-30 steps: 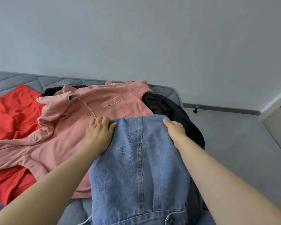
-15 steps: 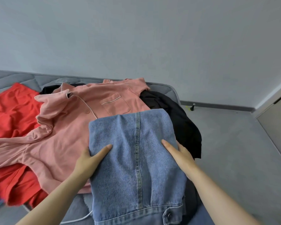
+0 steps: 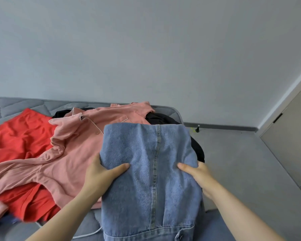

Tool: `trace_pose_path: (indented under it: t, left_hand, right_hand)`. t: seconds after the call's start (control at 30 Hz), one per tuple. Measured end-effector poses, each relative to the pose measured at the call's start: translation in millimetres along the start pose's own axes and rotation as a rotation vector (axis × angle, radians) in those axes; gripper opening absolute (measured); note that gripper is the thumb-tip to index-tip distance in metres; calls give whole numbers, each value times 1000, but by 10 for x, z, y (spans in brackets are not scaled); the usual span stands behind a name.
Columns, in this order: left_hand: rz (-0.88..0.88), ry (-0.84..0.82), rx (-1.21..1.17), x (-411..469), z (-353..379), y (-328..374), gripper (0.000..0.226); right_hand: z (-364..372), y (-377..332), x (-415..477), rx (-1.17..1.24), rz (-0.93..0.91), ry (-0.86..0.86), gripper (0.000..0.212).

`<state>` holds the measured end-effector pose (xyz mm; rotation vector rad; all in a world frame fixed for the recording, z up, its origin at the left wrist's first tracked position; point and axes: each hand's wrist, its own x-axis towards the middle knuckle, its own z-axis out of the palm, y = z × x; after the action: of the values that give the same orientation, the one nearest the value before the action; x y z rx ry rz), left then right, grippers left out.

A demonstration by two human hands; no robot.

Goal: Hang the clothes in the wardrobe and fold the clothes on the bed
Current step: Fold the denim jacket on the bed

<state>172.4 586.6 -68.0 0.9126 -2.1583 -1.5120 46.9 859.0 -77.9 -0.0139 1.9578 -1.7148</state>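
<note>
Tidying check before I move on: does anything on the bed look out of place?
Yes. The pink shirt lies crumpled across the red garment, and a black garment droops over the mattress edge, unfolded.

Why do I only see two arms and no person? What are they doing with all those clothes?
The camera sits on the person's head and looks down, so you see only their arms. There is just this one view. The left hand and the right hand each grip one side of a folded blue denim jacket, thumbs on top. Under and beside it, on the grey bed, lie a pink pyjama shirt, a red garment and a black garment.
</note>
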Motion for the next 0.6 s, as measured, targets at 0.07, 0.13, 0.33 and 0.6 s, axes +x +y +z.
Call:
trace_pose_path:
  t: [0.07,0.13,0.33,0.6]
  left_hand:
    - [52,-29,-38,-28,-31,241,68]
    - [99,-50,-63,-56,-23,532,78]
    - [228,-127,-116,-36,468,1375,73]
    - [195,-306,-79,343,2004,1996,77]
  right_hand:
    - [-73,-180,-159,50,-83,52,33]
    - [-199,-410,-323,75,-172,78,33]
    - [-914,-971,-602,91,-298,148,41]
    - [-2239,-1020,-121,123,-269,305,23]
